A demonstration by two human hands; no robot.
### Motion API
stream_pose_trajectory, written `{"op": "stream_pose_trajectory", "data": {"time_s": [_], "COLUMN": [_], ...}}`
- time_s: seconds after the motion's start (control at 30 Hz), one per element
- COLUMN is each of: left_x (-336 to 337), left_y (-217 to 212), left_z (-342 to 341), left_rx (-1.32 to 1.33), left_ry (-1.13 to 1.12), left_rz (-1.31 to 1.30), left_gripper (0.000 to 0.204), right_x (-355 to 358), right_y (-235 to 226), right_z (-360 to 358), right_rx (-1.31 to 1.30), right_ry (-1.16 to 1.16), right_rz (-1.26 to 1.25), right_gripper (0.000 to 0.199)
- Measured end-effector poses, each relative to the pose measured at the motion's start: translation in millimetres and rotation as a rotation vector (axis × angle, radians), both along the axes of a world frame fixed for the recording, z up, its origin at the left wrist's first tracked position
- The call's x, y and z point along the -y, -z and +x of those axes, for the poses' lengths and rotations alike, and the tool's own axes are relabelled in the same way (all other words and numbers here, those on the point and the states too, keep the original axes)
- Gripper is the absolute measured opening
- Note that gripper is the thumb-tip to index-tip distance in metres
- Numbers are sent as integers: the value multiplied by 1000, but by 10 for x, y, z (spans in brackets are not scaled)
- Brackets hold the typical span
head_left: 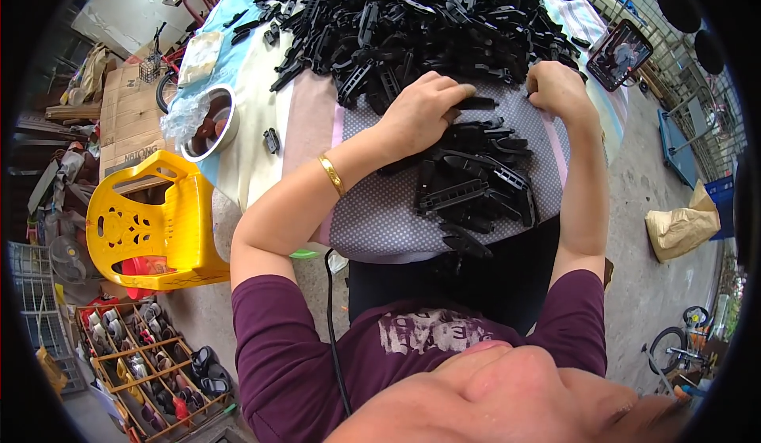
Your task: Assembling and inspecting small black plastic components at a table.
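Black plastic at the fingertips of the left hand (420, 114): one long, slim black plastic part (478, 103), pinched between thumb and bent forefinger. Two hands at work over the table (372, 213), each on its own line. Left forearm slants inward from a widely bent elbow, one gold-coloured bracelet (331, 175) round the wrist, back of the hand turned up. Right forearm runs nearly straight up the view, and the right hand (552, 93) bends over at the wrist, fingers curled down toward the cloth; the tips are tucked away, so no telling whether they grip anything.

Just below the left hand, on grey dotted cloth, lies a smaller pile of ribbed black parts (479, 177), overlapping too tightly to count. Beyond both hands, one great heap of black parts (428, 15) spreads across the far side of the table, far too many to number. Over to the left, one short black piece (272, 140) sits alone on pale cloth, near one white round bowl (227, 135). To the right, one dark-framed phone (621, 55) with its screen lit. Off the table, one yellow plastic chair (190, 229) on the left and one crumpled brown paper bag (683, 225) on the right-hand floor.
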State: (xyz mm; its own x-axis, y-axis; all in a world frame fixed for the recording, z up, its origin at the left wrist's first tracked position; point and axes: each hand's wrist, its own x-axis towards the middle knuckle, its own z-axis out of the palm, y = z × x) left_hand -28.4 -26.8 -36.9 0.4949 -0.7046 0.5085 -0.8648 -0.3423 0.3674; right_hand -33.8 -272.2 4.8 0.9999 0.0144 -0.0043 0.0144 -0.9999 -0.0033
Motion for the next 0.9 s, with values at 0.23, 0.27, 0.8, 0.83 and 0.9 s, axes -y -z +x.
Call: {"op": "stream_pose_trajectory", "data": {"time_s": [0.23,0.27,0.8,0.83,0.9], "left_x": [-140,-153,-230,-235,-238], "left_y": [-201,-215,-147,-165,-252], "left_z": [10,18,87,71,23], "left_rx": [-1206,-1286,-1334,-1334,-966], "left_ry": [-16,-26,59,58,-39], "left_rz": [-473,-495,-626,-626,-432], "left_gripper": [28,27,26,26,26], "right_x": [-206,-274,-538,-535,-598], "right_y": [-77,-67,-23,-21,-48], "right_z": [-36,-55,-140,-139,-167], "right_rx": [96,93,322,329,376], "right_ry": [-471,-472,-759,-785,-760], "right_rz": [1192,1191,862,813,830], "right_gripper": [38,38,28,30,35]}}
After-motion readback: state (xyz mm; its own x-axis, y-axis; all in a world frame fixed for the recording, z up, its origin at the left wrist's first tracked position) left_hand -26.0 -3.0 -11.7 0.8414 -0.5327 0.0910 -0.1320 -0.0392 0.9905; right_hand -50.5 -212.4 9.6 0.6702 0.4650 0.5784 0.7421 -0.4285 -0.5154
